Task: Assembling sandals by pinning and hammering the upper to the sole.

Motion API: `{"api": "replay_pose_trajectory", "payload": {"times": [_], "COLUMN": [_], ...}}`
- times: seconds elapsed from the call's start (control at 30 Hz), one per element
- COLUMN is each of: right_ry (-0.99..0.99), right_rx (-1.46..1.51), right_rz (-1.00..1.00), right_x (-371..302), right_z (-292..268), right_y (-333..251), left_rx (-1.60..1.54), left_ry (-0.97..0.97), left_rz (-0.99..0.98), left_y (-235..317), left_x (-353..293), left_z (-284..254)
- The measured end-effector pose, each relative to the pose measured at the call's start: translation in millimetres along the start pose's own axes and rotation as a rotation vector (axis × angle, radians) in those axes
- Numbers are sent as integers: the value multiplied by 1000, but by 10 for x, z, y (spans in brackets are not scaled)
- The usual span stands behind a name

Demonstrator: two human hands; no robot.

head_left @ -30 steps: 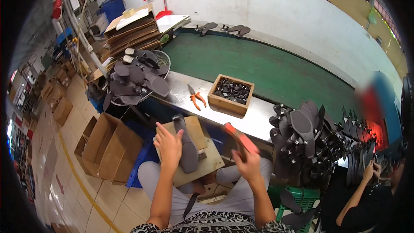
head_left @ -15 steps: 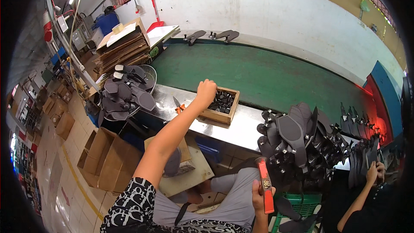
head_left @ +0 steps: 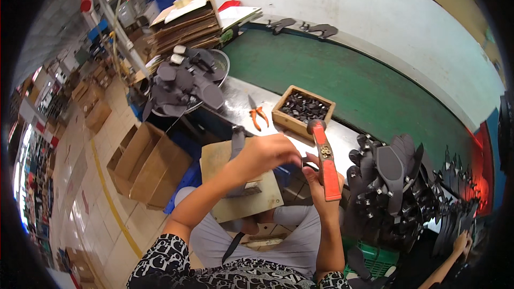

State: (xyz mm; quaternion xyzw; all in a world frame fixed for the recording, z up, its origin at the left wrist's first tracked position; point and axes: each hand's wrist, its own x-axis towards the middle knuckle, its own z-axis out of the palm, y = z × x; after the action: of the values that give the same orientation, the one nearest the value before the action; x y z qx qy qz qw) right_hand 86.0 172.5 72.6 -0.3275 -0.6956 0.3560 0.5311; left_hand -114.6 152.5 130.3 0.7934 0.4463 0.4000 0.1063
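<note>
A hammer [head_left: 329,174] with a red-painted head is in my right hand [head_left: 317,187], its head uppermost and the handle mostly hidden. My left hand [head_left: 270,152] is closed, its fingertips meeting my right thumb and fingers around a small black piece [head_left: 305,164]. Beyond them, a wooden box [head_left: 292,122] full of small black pieces sits on the metal bench. Orange-handled pliers [head_left: 259,115] lie left of that box. Under my left forearm, a dark sole-shaped part [head_left: 237,144] rests on a pale work board [head_left: 257,206].
Dark sole-shaped parts fill a wire basket [head_left: 219,67] at left and form a pile [head_left: 393,174] at right. A green belt [head_left: 342,75] runs behind the bench. Cardboard boxes [head_left: 152,166] stand on the left floor. A co-worker's hands [head_left: 462,244] are at lower right.
My left hand has come back from the wooden box to my right hand, and the small black piece now shows between them. My right hand has raised the hammer. The view has shifted.
</note>
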Motion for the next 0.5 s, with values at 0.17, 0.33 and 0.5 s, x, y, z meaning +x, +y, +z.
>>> {"api": "replay_pose_trajectory", "payload": {"times": [0.17,0.33,0.5], "right_ry": [-322,-448,-460], "right_rx": [346,350,422], "right_rz": [207,478,430], "right_x": [-230,-141,115], "right_z": [345,774,1101], "right_y": [-93,-127,-77], "left_rx": [-42,333,44], "left_ry": [40,659,153], "left_rz": [-33,-275,-467], "left_y": [38,-1308,-1691], "left_x": [-712,-1077,-1151], "left_z": [-183,-169,-366]}}
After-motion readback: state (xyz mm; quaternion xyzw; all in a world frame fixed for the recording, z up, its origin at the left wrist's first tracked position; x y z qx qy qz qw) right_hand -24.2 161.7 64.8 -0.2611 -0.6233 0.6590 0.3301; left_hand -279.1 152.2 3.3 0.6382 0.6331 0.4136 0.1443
